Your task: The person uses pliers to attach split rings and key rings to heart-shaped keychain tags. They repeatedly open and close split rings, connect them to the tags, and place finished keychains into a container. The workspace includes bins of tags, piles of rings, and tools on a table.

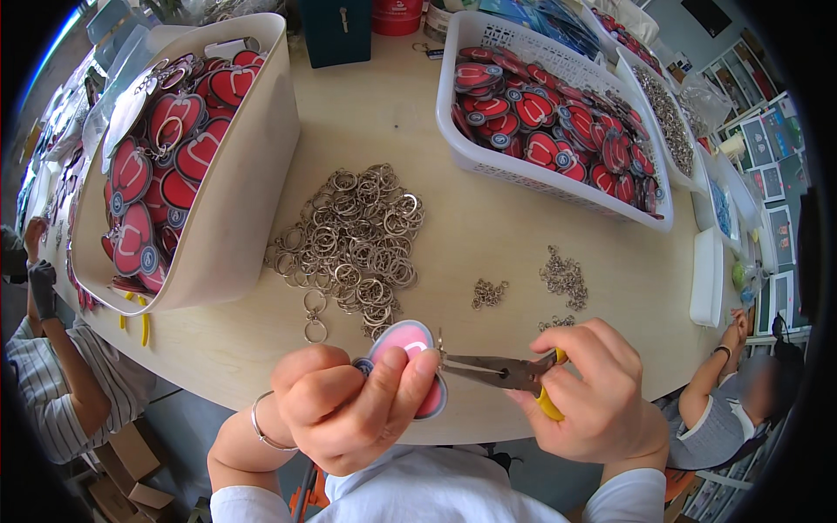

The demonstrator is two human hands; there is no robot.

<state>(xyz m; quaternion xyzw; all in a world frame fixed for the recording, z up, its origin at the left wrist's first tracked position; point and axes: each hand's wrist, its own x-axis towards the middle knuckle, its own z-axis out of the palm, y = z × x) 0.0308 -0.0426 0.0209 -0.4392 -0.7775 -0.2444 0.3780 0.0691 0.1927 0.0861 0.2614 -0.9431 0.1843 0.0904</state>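
Note:
Near the table's front edge, my left hand (353, 405) pinches a flat red and pink keychain charm (404, 342) with a grey rim. My right hand (593, 388) is wrapped round the yellow handles of needle-nose pliers (501, 370). Their jaws point left and meet the charm's edge, where a small metal ring (441, 340) shows. Whether the jaws grip that ring I cannot tell. Just beyond my left hand lies a heap of silver split rings (357, 235) with short chains. Small piles of tiny jump rings (565, 277) lie beyond my right hand.
A deep cream bin (275, 166) of red charms stands at left, with yellow-handled pliers (144, 321) beside it. At back right is a white basket (558, 179) of similar charms. A dark green box (336, 35) stands at the back. Other people sit at left and right (724, 410).

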